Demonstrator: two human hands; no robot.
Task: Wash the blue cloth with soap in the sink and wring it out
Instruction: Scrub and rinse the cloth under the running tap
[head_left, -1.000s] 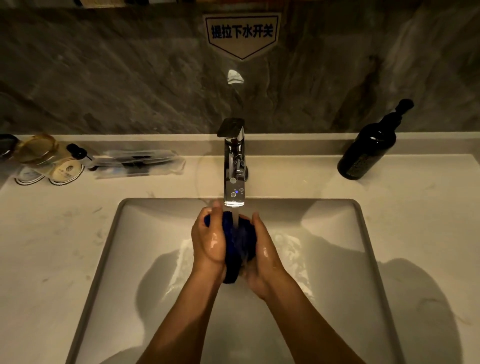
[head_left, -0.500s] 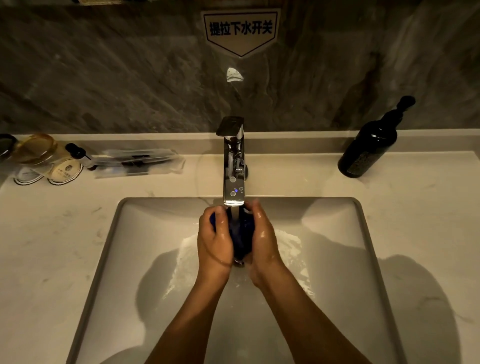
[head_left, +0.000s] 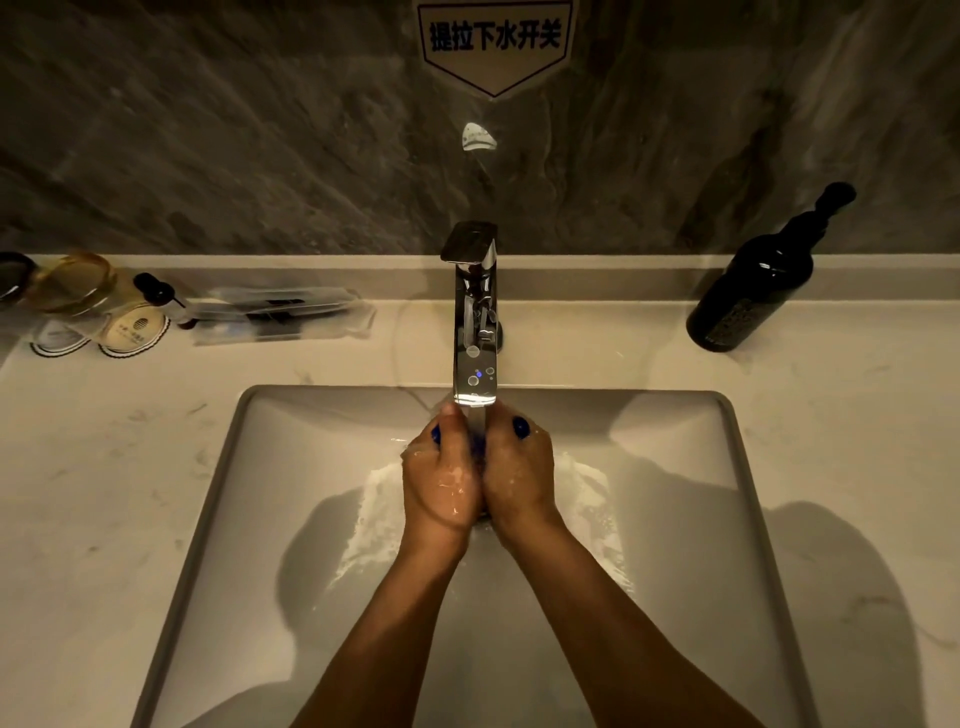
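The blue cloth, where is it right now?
Head view, centre: the blue cloth is squeezed between the left hand and right hand, under the faucet.

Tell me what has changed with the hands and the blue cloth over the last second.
The left hand and right hand closed together, squeezing the blue cloth until only small bits show past the fingers. A second ago much more cloth showed between the palms. Both hands also edged up under the faucet. Water still runs into the sink; the dark bottle has not moved.
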